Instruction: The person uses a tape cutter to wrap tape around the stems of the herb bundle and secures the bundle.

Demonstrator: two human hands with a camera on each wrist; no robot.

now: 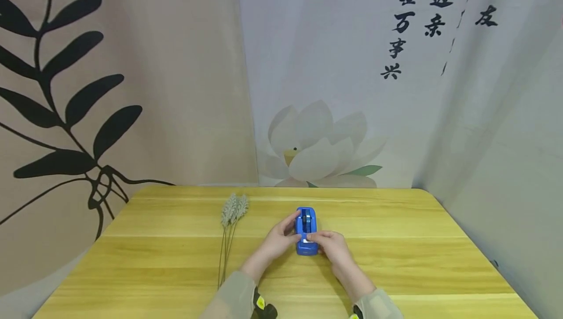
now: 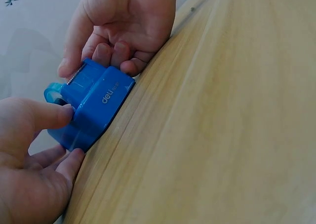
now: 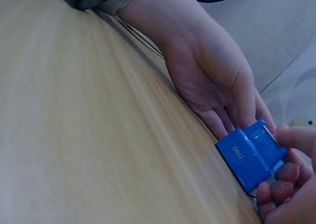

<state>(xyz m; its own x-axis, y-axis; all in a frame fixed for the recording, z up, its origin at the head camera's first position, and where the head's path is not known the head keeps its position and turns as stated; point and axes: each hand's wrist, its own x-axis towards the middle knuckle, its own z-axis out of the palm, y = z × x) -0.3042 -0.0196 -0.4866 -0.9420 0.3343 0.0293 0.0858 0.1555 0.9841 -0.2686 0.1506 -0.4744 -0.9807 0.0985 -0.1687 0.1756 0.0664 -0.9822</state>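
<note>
A blue tape dispenser (image 1: 307, 248) stands on the wooden table, a roll of tape in its well and a serrated cutter along one end. My left hand (image 1: 274, 242) grips its left side, with the thumb near the middle and fingers spread along the side. From the other side, my right hand (image 1: 334, 250) holds the cutter end. One right fingertip lies right at the toothed edge, and the other fingers curl beside the body, as the left wrist view shows. In the right wrist view, the dispenser's lettered end (image 3: 242, 157) faces the camera between both hands.
Dried grey-green flower stems (image 1: 233, 211) lie on the table left of my left hand. The wooden tabletop (image 1: 418, 255) extends to both sides. Behind it hang curtains (image 1: 198, 89) printed with dark leaves, a pale lotus and black characters.
</note>
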